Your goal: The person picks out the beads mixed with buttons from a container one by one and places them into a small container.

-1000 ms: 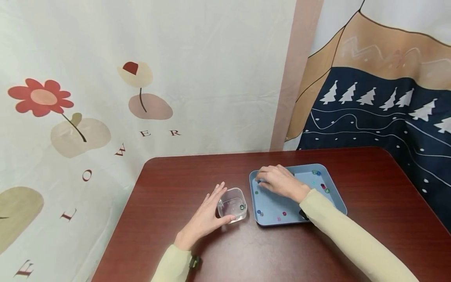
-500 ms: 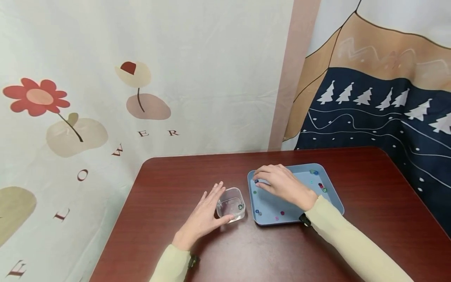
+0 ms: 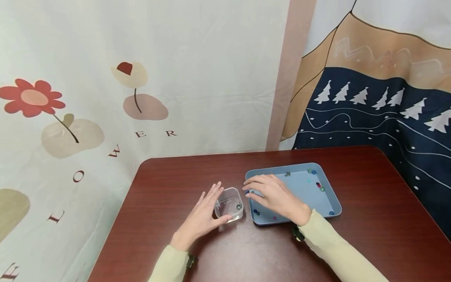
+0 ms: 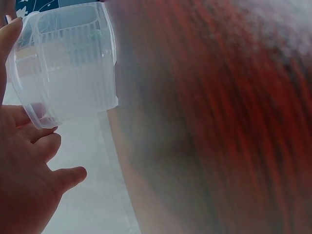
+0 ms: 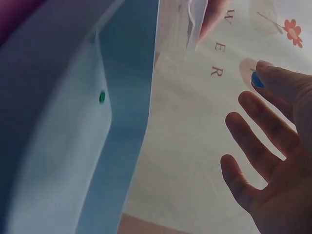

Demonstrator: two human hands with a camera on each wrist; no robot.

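Note:
My left hand (image 3: 199, 221) holds the left side of a clear square plastic container (image 3: 228, 206), thumb at the near wall and fingers behind it. A greenish bead (image 3: 238, 206) lies inside. In the left wrist view, the container (image 4: 78, 73) sits between the thumb and the other fingers. Over the left edge of a blue tray (image 3: 303, 192), my right hand (image 3: 278, 197) pinches a small blue bead (image 5: 257, 79) between thumb and index finger. Its other fingers are spread, as the right wrist view shows.
Several coloured beads are scattered in the tray, among them a red bead (image 3: 318, 185) at the right and a blue bead (image 3: 331, 213) in the near right corner. The reddish-brown table (image 3: 190, 176) ends at a printed curtain (image 3: 211, 78).
My right hand, with the blue bead in its fingertips, has moved left and nearer, from inside the tray to its left rim. My left hand has stayed at the container.

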